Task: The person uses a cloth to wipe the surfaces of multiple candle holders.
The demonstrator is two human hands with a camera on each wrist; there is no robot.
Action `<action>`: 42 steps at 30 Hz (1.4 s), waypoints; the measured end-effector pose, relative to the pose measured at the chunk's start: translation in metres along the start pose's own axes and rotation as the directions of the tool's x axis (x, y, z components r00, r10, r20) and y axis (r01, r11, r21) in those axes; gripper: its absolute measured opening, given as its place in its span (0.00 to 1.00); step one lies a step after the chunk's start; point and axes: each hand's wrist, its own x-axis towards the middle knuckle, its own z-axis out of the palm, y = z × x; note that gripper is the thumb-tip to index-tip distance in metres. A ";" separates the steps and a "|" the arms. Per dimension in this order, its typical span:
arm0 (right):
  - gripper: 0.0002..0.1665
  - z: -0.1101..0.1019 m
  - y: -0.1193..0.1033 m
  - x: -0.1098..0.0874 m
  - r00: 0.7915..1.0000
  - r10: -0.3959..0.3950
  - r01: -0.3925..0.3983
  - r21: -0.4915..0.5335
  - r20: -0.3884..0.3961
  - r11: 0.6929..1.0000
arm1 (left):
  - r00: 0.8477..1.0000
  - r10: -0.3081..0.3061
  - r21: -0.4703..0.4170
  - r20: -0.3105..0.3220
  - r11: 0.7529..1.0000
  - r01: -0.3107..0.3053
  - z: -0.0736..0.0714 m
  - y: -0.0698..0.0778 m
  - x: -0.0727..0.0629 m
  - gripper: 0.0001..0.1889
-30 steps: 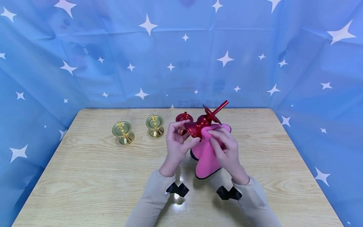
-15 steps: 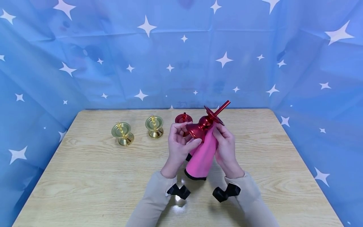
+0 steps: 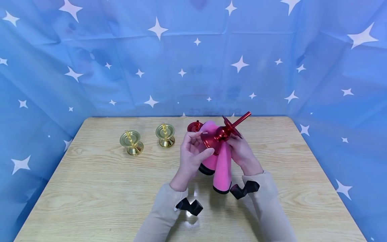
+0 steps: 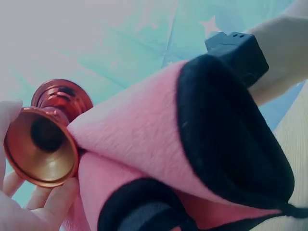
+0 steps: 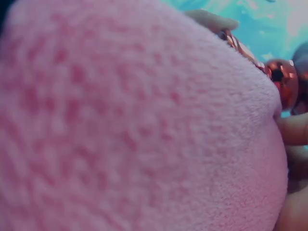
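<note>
My left hand pinches the flared base of a shiny red metal candle holder between thumb and fingers. The holder is tilted over the table, its dish and thin stem pointing up and right. Its hollow base faces the left wrist view. My right hand grips a pink cloth with black edging against the holder's middle, below the dish; most of its fingers are hidden behind holder and cloth. The cloth hangs in folds, and pink pile fills most of the right wrist view.
A second red candle holder stands behind my left hand, partly hidden. Further left are two gold candle holders, one nearer the middle and one outward. The wooden table ends at a blue star-patterned curtain.
My right hand has shifted its grip on the cloth, moving round to the far side of the holder's neck. The cloth's folds have swung, some now showing behind the base. The holder moved slightly right.
</note>
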 end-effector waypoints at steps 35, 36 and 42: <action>0.13 0.039 0.024 -0.026 0.749 -0.659 0.487 -0.616 -0.069 0.619 | 0.968 0.006 -0.014 -0.251 1.000 -0.010 0.001 -0.004 0.004 0.28; 0.13 0.038 0.025 -0.026 0.760 -0.646 0.475 -0.619 -0.068 0.625 | 0.967 0.003 -0.014 -0.254 1.000 -0.006 0.001 -0.004 0.005 0.28; 0.12 0.032 0.028 -0.023 0.835 -0.540 0.377 -0.606 -0.105 0.700 | 0.970 0.000 -0.019 -0.243 1.000 -0.005 0.001 -0.003 0.004 0.30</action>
